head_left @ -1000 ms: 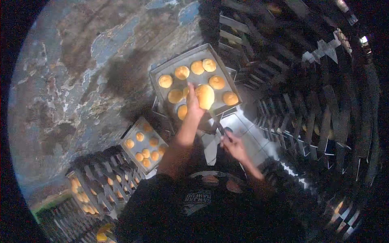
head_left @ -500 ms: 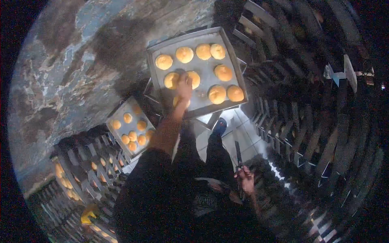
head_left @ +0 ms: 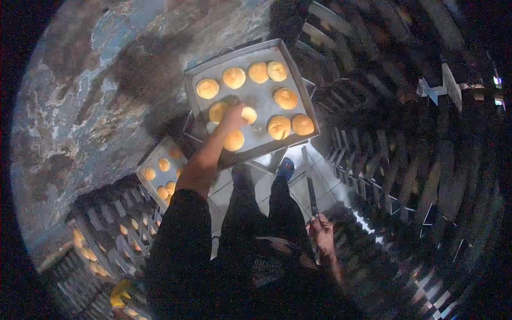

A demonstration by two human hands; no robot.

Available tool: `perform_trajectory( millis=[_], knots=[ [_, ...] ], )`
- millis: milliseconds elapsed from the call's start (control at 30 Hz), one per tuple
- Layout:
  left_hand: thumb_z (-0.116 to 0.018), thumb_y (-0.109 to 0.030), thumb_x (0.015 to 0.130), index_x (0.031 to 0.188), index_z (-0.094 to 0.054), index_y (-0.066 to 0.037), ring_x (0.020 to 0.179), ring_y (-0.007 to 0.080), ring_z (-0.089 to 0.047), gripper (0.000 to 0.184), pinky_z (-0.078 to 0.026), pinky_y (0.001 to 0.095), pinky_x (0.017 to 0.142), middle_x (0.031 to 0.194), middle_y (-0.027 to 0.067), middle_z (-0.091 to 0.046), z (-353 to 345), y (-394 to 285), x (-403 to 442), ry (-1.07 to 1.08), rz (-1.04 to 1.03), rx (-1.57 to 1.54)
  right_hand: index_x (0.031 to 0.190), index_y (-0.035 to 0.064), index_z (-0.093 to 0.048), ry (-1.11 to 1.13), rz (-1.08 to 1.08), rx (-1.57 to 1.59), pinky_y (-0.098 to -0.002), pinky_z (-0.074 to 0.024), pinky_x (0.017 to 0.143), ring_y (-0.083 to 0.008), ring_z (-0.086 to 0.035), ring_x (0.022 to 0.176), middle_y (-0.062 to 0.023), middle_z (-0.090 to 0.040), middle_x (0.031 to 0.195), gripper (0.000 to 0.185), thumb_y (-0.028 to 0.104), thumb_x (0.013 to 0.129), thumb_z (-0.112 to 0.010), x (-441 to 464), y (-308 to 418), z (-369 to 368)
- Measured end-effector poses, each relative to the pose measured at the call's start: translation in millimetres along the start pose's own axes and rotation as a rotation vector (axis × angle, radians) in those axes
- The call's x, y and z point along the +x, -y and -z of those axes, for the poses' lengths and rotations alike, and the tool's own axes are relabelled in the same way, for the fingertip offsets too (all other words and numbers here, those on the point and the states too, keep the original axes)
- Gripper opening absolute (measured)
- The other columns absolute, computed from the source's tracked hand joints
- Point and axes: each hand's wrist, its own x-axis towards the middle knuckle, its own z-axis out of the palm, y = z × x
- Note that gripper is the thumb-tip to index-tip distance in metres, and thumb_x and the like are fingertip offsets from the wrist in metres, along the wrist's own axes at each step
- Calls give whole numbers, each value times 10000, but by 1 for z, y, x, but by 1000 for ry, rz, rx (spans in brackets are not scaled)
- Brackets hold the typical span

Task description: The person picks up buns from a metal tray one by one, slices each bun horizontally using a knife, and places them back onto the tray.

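Buns (head_left: 233, 78): 10, round, golden, domed | left hand (head_left: 232, 117): among them

Black shirt (head_left: 229, 290), faint print (head_left: 268, 271), dark trousers (head_left: 244, 210), bluish footwear (head_left: 286, 168)

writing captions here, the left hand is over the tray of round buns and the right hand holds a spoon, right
Not a spoon: the head view shows the right hand holding a long knife. The left hand is over the tray of round buns.
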Motion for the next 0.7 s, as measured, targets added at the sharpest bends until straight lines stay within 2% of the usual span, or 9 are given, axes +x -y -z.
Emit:
perform_trajectory(
  millis=[167, 267, 300, 400, 433, 500, 567, 633, 700],
  knots=[
    [-817, -255, 744, 1332, -539, -97, 1071, 410, -649, 669, -491, 529, 928, 1121, 197, -692, -26, -21, -30, 62, -220, 103, 942, 86, -655, 52, 43, -22, -233, -345, 500, -28, -461, 541, 46, -618, 681, 179, 242, 1012, -604, 9, 21, -10],
    [-815, -261, 801, 1288, -547, -83, 1057, 335, -669, 584, -528, 449, 887, 1120, 146, -700, -14, -56, -37, 16, -22, -491, 938, 82, -652, 62, 30, -30, -234, -329, 488, -23, -444, 533, 44, -615, 677, 205, 267, 1012, -605, 2, 59, -19],
    [-815, -261, 801, 1288, -547, -83, 1057, 335, -669, 584, -528, 449, 887, 1120, 146, -700, 1, -72, -41, 10, -31, -491, 937, 79, -649, 93, 4, -51, -234, -320, 481, -21, -434, 528, 40, -618, 679, 213, 274, 1012, -606, -1, 78, -23],
    [-780, -248, 875, 1285, -562, -30, 1087, 247, -653, 513, -517, 401, 936, 1155, 35, -689, 37, -107, -56, -170, 214, -1638, 1209, 67, -632, 173, 81, -2, -223, -293, 460, -23, -399, 501, 23, -623, 704, 297, 288, 1011, -616, 3, 107, -33],
    [-780, -248, 875, 1285, -562, -30, 1087, 247, -653, 513, -517, 401, 936, 1155, 35, -689, 42, -112, -60, -186, 192, -1623, 1317, 68, -602, 167, 66, 48, -217, -283, 450, -22, -390, 494, 17, -625, 715, 381, 292, 1010, -619, -2, 127, -40],
    [-737, -349, 906, 1263, -600, -110, 1050, 185, -652, 451, -532, 361, 919, 1175, 55, -679, 59, -121, -69, -313, 173, -2123, 1441, 73, -514, 263, 133, 91, -208, -275, 437, -19, -384, 488, 13, -628, 729, 496, 294, 1011, -622, -6, 159, -53],
    [-700, -477, 908, 1234, -623, -131, 966, 196, -663, 482, -559, 370, 859, 1091, 30, -691, 97, -140, -79, -397, 188, -2159, 1430, 70, -523, 248, 275, 94, -192, -281, 431, -12, -407, 496, 10, -632, 748, 478, 280, 1012, -621, -12, 182, -71],
    [-657, -566, 907, 1176, -642, -136, 891, 192, -664, 508, -566, 359, 778, 1022, 3, -698, 118, -139, -80, -286, -53, -2314, 1439, 74, -521, 297, 395, 50, -190, -328, 457, -17, -443, 523, 10, -627, 768, 478, 268, 1013, -618, -21, 205, -89],
    [-645, -560, 918, 1241, -630, -122, 961, 190, -686, 545, -572, 355, 834, 1065, 24, -711, 139, -144, -83, -287, -164, -2276, 1440, 77, -529, 298, 578, 37, -197, -371, 488, -22, -465, 550, 21, -624, 774, 471, 247, 1010, -618, -23, 215, -104]
  ],
)
